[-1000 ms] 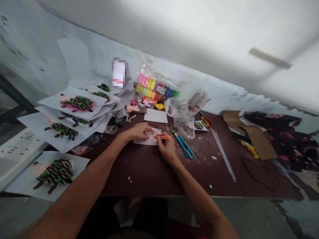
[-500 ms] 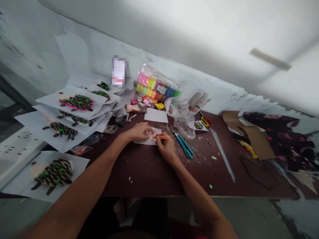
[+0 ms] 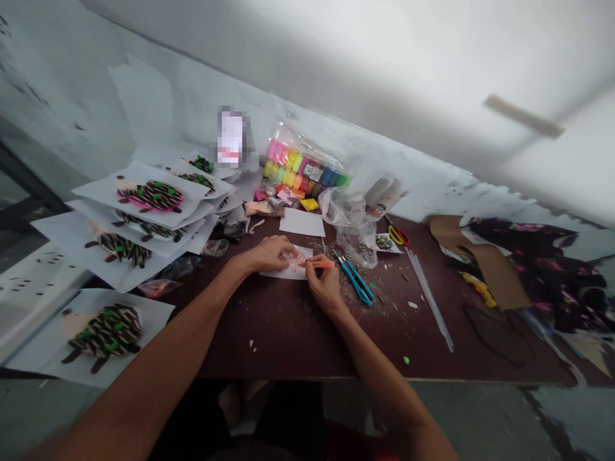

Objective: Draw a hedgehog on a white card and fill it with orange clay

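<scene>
A small white sheet of paper (image 3: pixel 301 272) with orange marks lies on the dark table between my hands. My left hand (image 3: pixel 275 253) rests on its left part, fingers stretched out and pressing it down. In my right hand (image 3: pixel 325 282) is an orange pen (image 3: pixel 321 264), pinched between thumb and fingers, its tip at the paper close to my left fingertips. Just behind lies a second white sheet (image 3: pixel 302 222). Teal-handled scissors or pliers (image 3: pixel 356 282) lie to the right of my right hand among scattered brown bits.
At left stand stacked papers with hedgehog figures (image 3: pixel 154 195). Colourful clay packs (image 3: pixel 302 169) lean at the wall beside a clear plastic bag (image 3: pixel 348 214). Further right are yellow-red scissors (image 3: pixel 398 234), clear glue sticks (image 3: pixel 430 299), a yellow cutter (image 3: pixel 480 289) and cardboard (image 3: pixel 500 269).
My right hand and the pen have shifted slightly right, with the pen lying flatter. My left hand stays on the paper. The whole view has moved only a little.
</scene>
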The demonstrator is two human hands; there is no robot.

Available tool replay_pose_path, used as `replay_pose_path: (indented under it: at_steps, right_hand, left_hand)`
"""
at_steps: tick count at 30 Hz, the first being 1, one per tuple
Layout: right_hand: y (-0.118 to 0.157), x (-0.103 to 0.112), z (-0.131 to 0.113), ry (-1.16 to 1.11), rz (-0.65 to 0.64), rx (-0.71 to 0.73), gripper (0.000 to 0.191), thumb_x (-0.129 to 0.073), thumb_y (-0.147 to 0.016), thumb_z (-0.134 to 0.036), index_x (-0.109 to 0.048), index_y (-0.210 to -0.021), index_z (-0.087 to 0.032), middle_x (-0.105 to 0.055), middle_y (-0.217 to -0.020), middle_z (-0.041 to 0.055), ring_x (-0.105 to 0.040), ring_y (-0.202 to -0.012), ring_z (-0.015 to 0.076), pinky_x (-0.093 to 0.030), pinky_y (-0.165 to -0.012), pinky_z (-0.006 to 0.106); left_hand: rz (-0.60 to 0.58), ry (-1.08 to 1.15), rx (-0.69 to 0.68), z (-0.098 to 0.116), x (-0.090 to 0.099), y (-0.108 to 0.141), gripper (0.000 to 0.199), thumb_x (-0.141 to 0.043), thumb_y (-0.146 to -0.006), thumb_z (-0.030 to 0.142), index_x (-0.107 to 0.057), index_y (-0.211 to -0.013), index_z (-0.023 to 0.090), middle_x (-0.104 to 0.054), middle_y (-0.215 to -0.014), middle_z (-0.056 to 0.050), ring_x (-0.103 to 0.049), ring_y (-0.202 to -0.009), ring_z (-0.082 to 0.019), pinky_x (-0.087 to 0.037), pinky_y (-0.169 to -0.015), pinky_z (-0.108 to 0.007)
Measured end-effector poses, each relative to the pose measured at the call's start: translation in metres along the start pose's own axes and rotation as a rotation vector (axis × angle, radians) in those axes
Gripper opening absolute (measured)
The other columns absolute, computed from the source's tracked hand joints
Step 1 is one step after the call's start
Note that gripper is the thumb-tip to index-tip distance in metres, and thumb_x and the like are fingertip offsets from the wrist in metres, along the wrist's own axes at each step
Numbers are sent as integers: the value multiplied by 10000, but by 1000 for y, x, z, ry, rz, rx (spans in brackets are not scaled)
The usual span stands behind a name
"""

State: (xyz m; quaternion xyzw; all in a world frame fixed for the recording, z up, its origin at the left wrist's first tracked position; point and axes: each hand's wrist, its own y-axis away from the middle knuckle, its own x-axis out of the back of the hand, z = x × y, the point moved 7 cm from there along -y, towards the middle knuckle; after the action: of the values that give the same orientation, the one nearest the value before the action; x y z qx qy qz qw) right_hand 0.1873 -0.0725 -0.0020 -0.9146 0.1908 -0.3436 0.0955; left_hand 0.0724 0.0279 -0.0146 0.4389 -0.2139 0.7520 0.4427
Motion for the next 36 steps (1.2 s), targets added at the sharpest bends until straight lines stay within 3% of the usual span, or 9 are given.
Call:
replay_pose_path:
  at_steps: [6,25,36]
  right_hand:
    - [1,-2,-2,46,-28,9,285,-495,-889,-406,-661,-813,-188,-633,-656,7,-535,-526,129,-367,-533,247]
    - [-1,-13,-4,52,-100,27,278,-496,-897,-412,-665,-861,-193,-667,-688,17,-519,-506,131,-357,-540,250]
    - [-1,-10,-6,100,-59,50,280,-495,-898,-394,-654,-802,-184,-657,-680,18,-534,-519,129,-349,-537,243]
  left_hand:
    - [-6,26,-29,-2,1,0,508,-562,-722,187,-673,-1217,204,-650,-1116,-72,-576,-1011,-222,-432,-902,-294]
    - [-13,32,-31,1,2,3,482,-564,-738,215,-681,-1206,217,-637,-1132,-88,-565,-1078,-246,-417,-948,-321]
    - [-35,39,-36,-4,-1,1,502,-582,-727,197,-672,-1221,222,-619,-1162,-73,-556,-1101,-235,-413,-971,-314]
